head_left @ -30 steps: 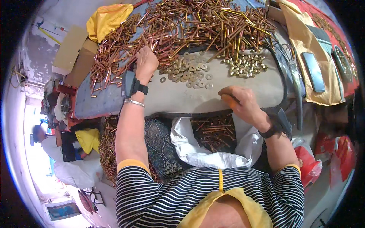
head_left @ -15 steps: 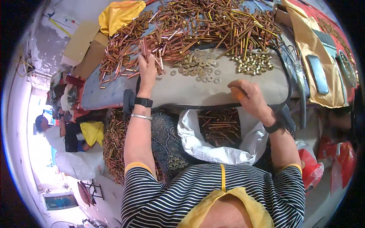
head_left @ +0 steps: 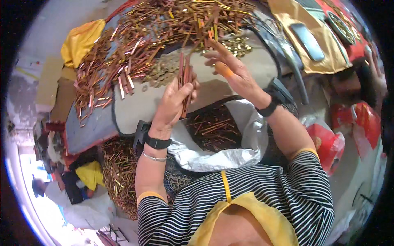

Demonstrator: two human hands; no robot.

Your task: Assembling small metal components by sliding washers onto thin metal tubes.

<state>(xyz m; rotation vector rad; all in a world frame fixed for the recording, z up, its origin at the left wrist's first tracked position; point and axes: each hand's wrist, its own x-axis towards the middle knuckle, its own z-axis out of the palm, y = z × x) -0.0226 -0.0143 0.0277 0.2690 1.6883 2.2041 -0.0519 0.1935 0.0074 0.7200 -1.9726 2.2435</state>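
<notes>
Left hand [head_left: 177, 101]: fingers and thumb closed round a bundle of long copper-coloured bolts [head_left: 187, 76]. The bundle stands roughly lengthwise in the grip, above the near part of the grey mat [head_left: 137, 107], its lower ends projecting below the fingers toward the sack. Bolt count not readable.

Right hand [head_left: 240, 78]: just beside the bundle, to its right; fingers extended and parted, index reaching furthest away from the body. Orange covering [head_left: 224, 70] on one digit. A blurred long bolt lies in line near the index fingertip; contact cannot be told.

Wrists: dark strap [head_left: 158, 142] and metal bangle [head_left: 154, 157] on the left, second dark strap [head_left: 269, 108] on the right.

On the mat, beyond the hands: flat round washers [head_left: 161, 70] in a loose patch; small brass-coloured nuts [head_left: 241, 46] grouped further right. Behind both, a large tangled heap of bolts [head_left: 152, 30].

Nearer the body: open white sack [head_left: 207, 161], more bolts [head_left: 213, 128] inside.

Outer area: yellow bag [head_left: 83, 41] at the heap's left; phone [head_left: 307, 42] on a tan sheet [head_left: 283, 16] at right; red-and-white plastic bags [head_left: 326, 143] lower right; another person [head_left: 57, 190] far left.
</notes>
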